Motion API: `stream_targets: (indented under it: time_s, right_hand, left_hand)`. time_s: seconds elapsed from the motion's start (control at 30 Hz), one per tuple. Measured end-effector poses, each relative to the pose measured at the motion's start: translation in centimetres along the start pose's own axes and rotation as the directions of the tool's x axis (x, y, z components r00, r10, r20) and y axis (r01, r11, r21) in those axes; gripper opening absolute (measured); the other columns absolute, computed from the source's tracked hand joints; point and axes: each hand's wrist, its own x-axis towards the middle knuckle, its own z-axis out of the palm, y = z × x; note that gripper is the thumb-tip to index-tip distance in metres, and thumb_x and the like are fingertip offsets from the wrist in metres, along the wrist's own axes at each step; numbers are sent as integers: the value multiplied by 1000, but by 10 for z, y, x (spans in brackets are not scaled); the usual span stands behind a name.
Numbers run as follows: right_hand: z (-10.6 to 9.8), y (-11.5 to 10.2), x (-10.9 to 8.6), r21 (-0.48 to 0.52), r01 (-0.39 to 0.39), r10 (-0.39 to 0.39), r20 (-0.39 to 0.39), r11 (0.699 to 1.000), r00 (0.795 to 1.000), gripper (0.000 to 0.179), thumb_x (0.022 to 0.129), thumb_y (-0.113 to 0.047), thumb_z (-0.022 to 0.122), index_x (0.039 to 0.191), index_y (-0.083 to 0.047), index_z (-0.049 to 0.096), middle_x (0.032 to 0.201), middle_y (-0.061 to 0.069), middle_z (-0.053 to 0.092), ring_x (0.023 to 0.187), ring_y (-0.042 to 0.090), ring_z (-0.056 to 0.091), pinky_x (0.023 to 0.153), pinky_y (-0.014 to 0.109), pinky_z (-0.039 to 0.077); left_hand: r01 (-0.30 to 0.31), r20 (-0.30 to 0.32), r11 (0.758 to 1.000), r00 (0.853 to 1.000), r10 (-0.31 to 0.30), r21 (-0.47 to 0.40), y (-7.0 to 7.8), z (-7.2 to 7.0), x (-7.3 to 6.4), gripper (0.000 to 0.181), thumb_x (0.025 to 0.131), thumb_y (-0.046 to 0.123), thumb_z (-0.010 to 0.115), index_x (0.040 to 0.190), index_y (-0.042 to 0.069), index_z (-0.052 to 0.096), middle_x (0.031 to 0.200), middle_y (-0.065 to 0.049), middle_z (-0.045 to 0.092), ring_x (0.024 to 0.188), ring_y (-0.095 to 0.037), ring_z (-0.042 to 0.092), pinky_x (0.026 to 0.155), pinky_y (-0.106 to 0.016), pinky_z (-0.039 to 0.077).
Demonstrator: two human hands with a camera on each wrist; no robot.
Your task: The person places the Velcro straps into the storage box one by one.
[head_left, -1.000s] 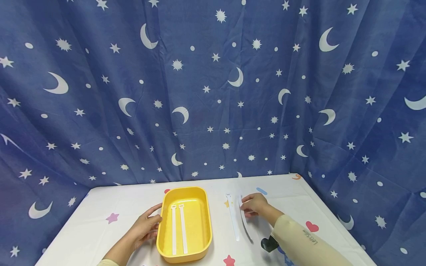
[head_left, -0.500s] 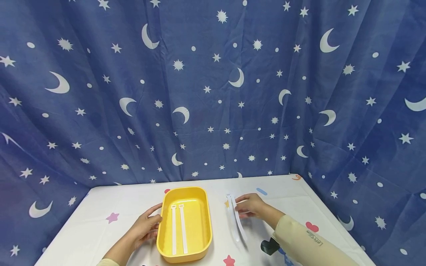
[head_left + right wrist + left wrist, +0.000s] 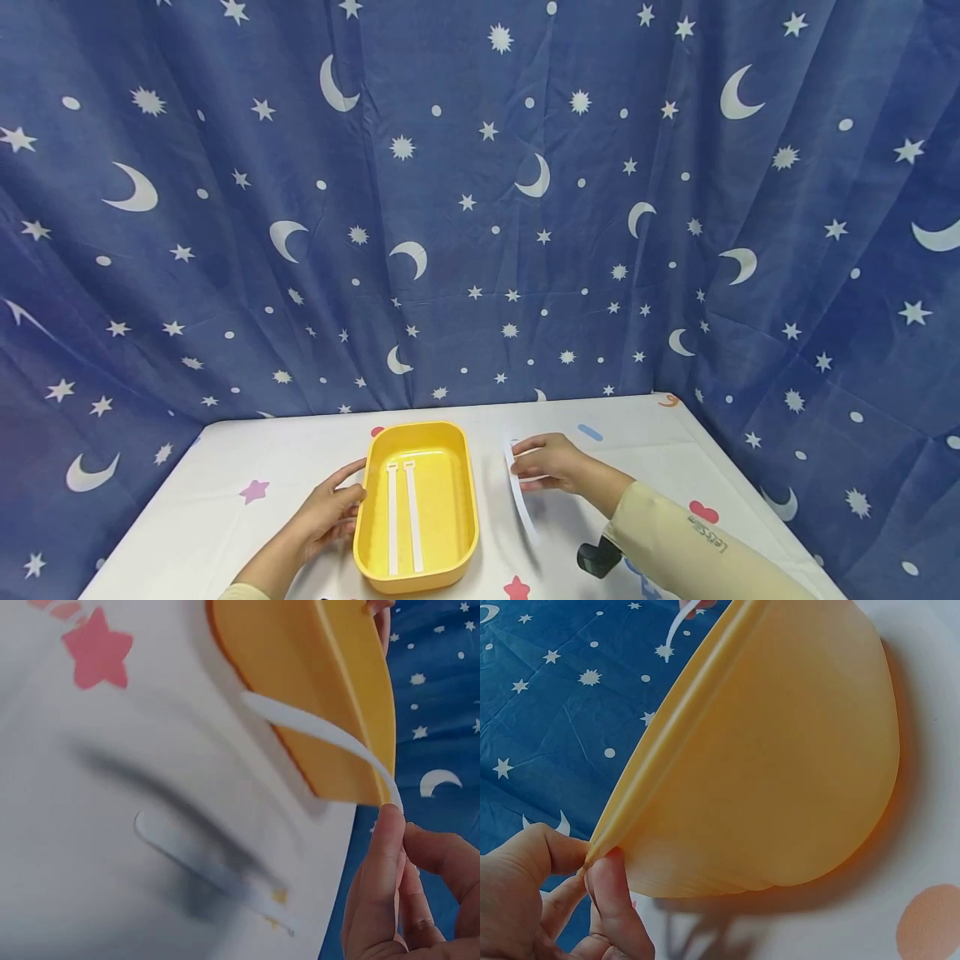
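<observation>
My left hand (image 3: 326,512) pinches the left rim of a yellow rectangular tray (image 3: 454,517) between thumb and fingers. Inside the tray two white straps with slotted heads, a left strap (image 3: 392,521) and a right strap (image 3: 413,517), lie lengthwise side by side. Right of the tray, my right hand (image 3: 553,462) pinches another white strap (image 3: 322,733) near one end. This strap hangs above the table in a curve, its far end free. Beneath it a similar strap (image 3: 214,874) lies on the table, mostly hidden behind the held one in the head view.
A white cloth with coloured shapes covers the table (image 3: 585,542). Behind it hangs a blue curtain (image 3: 480,250) with moons and stars. A black device (image 3: 598,557) sits by the right wrist.
My right hand has moved left toward the tray with the strap, which now hangs over the one lying on the table. The left hand and the tray have stayed in place.
</observation>
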Motion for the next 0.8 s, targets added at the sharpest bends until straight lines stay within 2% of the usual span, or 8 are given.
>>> stream_targets:
  time_s: [0.5, 0.8]
  right_hand:
    - [29, -15, -3, -15, -19, 20, 59, 1000, 998, 40, 80, 3, 72, 119, 6, 62, 86, 11, 67, 74, 17, 68, 67, 32, 62]
    - [49, -27, -2, -6, -6, 7, 98, 1000, 995, 34, 79, 3, 74, 112, 3, 66, 87, 12, 69, 71, 16, 69, 67, 33, 62]
  left_hand:
    - [-1, -5, 1000, 1000, 1, 0, -2, 0, 1, 67, 84, 11, 57, 149, 15, 40, 74, -3, 56, 58, -9, 50, 50, -19, 50]
    - [6, -18, 1000, 1000, -6, 15, -2, -1, 2, 67, 84, 12, 58, 148, 17, 41, 76, -3, 56, 59, -9, 51, 50, -19, 51]
